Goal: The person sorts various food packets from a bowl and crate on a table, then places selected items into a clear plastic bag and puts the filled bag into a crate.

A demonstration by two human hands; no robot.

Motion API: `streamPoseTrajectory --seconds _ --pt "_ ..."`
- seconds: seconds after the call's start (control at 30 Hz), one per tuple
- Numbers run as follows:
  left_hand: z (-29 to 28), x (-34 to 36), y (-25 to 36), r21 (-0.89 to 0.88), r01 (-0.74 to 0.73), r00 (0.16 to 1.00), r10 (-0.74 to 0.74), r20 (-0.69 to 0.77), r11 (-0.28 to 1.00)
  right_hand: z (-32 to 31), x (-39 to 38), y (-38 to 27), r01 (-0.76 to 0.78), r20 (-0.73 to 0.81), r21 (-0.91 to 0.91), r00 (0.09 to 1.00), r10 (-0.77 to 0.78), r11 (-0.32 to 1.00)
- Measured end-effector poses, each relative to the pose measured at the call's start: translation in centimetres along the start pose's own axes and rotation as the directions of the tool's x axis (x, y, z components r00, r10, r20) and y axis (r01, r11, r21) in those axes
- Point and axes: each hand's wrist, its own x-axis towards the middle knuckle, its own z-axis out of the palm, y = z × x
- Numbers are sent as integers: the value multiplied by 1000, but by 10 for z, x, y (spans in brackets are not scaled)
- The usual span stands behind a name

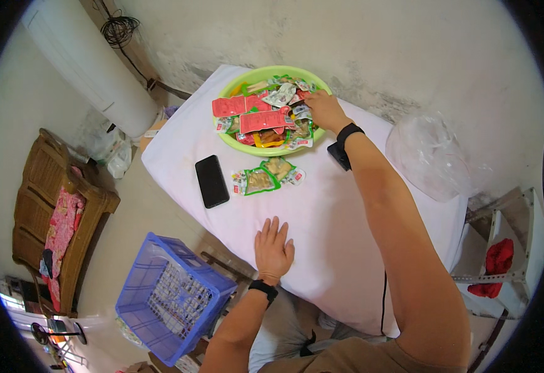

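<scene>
A green plastic basin [221,133] on the white-covered table [321,248] is heaped with snack packets, several red [262,119], others green, white or yellow. My right hand [326,110] is at the basin's right rim, fingers curled into the packets, fingertips partly hidden; what they grip I cannot make out. My left hand [274,252] lies open and palm-down on the table, holding nothing. Green-edged packets [259,180] lie below the basin, beside a black phone [211,181]. Another dark object [339,158] is partly behind my right wrist.
A blue plastic crate [141,276] stands at the lower left, near a wooden bench [36,217] with pink cloth. A clear plastic bag [427,158] rests at the table's back right against the wall. A metal shelf [514,248] holding red cloth is at the right.
</scene>
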Motion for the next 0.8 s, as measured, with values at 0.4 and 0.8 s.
streamPoseTrajectory --seconds 0.4,0.8 --pt "0 -1 -2 -39 8 1000 -9 -4 999 -29 14 -52 216 -163 329 972 -170 919" --pt "3 -2 -4 -39 9 1000 -9 -8 999 -11 35 -58 -136 -66 337 984 167 932"
